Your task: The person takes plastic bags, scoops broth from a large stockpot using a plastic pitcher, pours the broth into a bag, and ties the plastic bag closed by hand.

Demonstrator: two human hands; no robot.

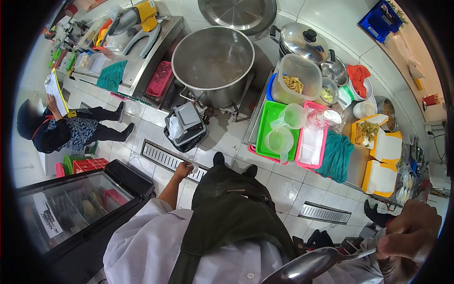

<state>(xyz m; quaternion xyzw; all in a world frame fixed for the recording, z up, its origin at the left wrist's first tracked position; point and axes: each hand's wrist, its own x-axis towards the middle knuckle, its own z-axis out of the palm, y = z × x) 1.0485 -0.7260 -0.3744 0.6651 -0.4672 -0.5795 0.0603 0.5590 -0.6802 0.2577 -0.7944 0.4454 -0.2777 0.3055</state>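
My right hand (pixel 407 239), raised close to the camera at the lower right, is closed around the handle of a large metal spoon (pixel 307 267). The spoon's bowl reaches toward the bottom edge, in front of my shirt. Lower down, beside my dark apron (pixel 231 208), my left hand (pixel 183 169) hangs over the floor with its fingers curled. A small whitish bit shows at its fingertips, too small to name. Nearest to that hand is a black bin (pixel 189 139) with a grey lid and a white bag.
A big steel pot (pixel 213 90) stands ahead. To the right, a counter carries a green tray (pixel 265 128), clear jugs (pixel 279 142), a pink tray (pixel 309 156) and yellow-edged food boxes (pixel 378 177). A glass-topped freezer (pixel 85 203) and a person with a clipboard (pixel 56 92) are left.
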